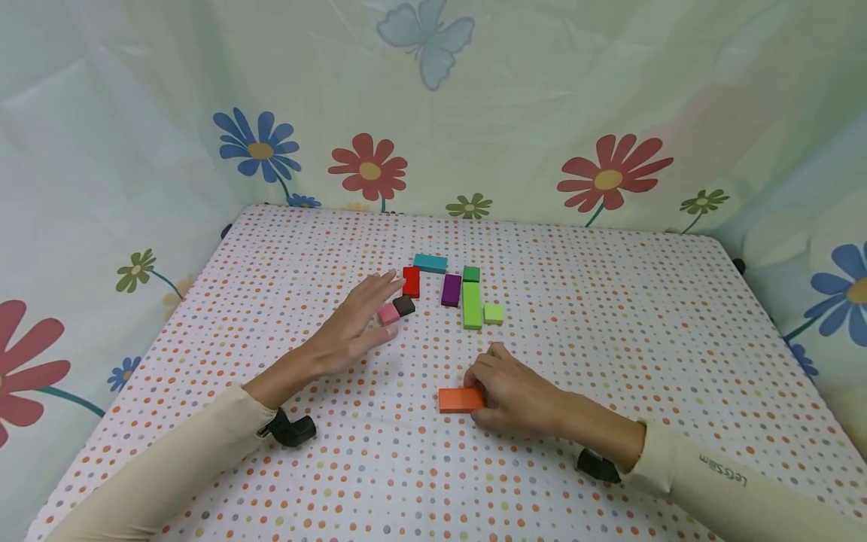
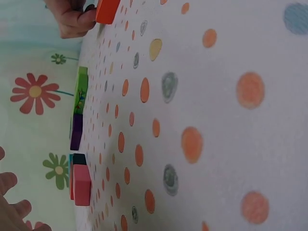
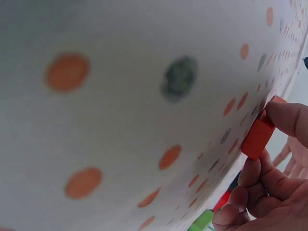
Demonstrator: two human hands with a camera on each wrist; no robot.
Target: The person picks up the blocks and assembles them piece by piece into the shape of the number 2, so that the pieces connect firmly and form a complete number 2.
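My right hand [image 1: 518, 393] pinches the right end of an orange block [image 1: 457, 400] between thumb and fingers, close over the dotted cloth. In the right wrist view the thumb lies on one side of the orange block [image 3: 259, 136] and the fingers on the other. Farther left, my left hand [image 1: 352, 324] has its fingers extended and holds nothing. Nearest to it are a pink block [image 1: 388, 314], a dark brown block [image 1: 404, 305] touching the pink one, and a red block [image 1: 412, 282], which the fingertips partly overlap in the head view.
Behind and right of these lie a teal block [image 1: 430, 263], a purple block [image 1: 451, 290], a long lime block [image 1: 472, 306], a small green block [image 1: 471, 274] and a pale lime block [image 1: 494, 314]. A flowered curtain [image 1: 501, 113] hangs behind the dotted table [image 1: 609, 316].
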